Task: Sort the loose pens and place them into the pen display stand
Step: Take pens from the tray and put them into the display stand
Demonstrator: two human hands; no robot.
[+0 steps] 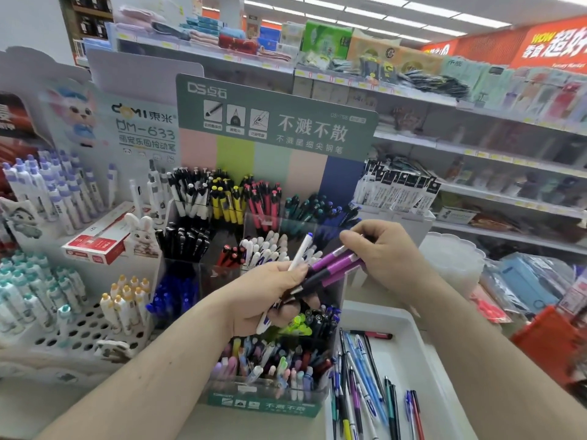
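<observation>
- The left hand (270, 293) is curling its fingers round a bundle of pens, a white pen (300, 252) sticking up from it.
- The right hand (384, 252) is pinching the far ends of the purple pens (336, 263) in that bundle.
- Both are hovering over the pen display stand (263, 398).
- More loose pens are lying in the white tray (400, 328), near right.

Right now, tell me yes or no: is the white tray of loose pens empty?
No, the white tray holds many loose pens lying along its floor, right of the pen display stand.
</observation>
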